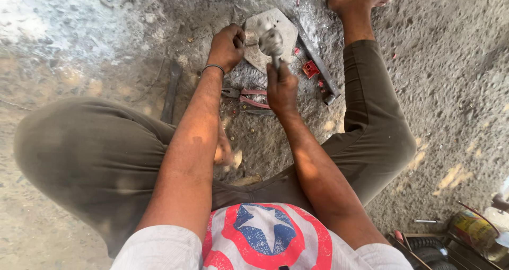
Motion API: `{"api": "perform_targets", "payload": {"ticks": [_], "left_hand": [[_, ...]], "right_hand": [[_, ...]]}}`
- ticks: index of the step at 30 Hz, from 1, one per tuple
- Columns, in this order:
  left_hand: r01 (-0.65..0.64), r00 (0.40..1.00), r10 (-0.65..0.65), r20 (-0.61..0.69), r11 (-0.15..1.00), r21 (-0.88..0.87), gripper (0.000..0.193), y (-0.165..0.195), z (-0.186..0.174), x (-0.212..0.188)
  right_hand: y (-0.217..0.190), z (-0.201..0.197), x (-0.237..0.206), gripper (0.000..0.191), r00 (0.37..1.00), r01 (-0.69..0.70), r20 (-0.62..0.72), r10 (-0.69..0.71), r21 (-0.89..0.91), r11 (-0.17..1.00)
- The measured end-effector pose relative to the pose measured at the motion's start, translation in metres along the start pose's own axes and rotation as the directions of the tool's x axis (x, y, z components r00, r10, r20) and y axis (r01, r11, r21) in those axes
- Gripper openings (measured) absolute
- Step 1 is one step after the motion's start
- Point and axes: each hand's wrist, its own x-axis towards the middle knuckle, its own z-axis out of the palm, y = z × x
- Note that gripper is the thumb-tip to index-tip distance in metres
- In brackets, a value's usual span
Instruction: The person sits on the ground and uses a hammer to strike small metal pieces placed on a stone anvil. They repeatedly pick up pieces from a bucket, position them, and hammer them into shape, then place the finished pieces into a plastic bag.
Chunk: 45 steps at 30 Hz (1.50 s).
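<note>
Dusty ground; right hand fisted round hammer.

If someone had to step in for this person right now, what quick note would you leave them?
Left hand: closed in a fist at the left edge of the flat grey metal plate on the ground, apparently pinning a small piece there; what it grips is hidden.
Right hand: gripping the handle of a hammer, whose head is blurred over the plate.
Nearby: red-handled pliers lie just below the plate, a long metal bar to its right, a small red piece beside it.
Done: not possible to judge.
Left: hammering looks to be under way.
</note>
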Motion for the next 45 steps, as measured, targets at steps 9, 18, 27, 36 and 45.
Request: {"api": "perform_targets", "payload": {"ticks": [9, 18, 27, 36, 45], "left_hand": [[0.041, 0.999, -0.043, -0.028, 0.997, -0.065, 0.02, 0.004, -0.002, -0.004], [-0.148, 0.981, 0.175, -0.087, 0.957, 0.251, 0.017, 0.011, 0.009, -0.012], [-0.009, 1.0, 0.012, -0.015, 0.984, 0.18, 0.017, 0.007, 0.013, -0.006], [0.005, 1.0, -0.004, -0.01, 0.991, 0.131, 0.019, 0.016, 0.005, -0.009], [-0.076, 0.996, 0.08, -0.032, 0.993, 0.093, 0.018, 0.026, -0.002, -0.01]], "right_hand": [[-0.006, -0.005, -0.003, 0.027, 0.985, -0.162, 0.059, 0.16, 0.024, 0.987], [0.005, -0.011, 0.001, 0.034, 0.996, -0.037, -0.085, 0.039, 0.021, 0.999], [0.008, -0.002, -0.009, 0.032, 0.998, -0.063, -0.009, 0.063, -0.057, 0.996], [0.003, -0.006, -0.003, 0.032, 0.973, -0.231, 0.031, 0.231, -0.001, 0.973], [-0.003, -0.002, -0.011, 0.035, 0.963, -0.237, 0.084, 0.258, -0.199, 0.951]]}}
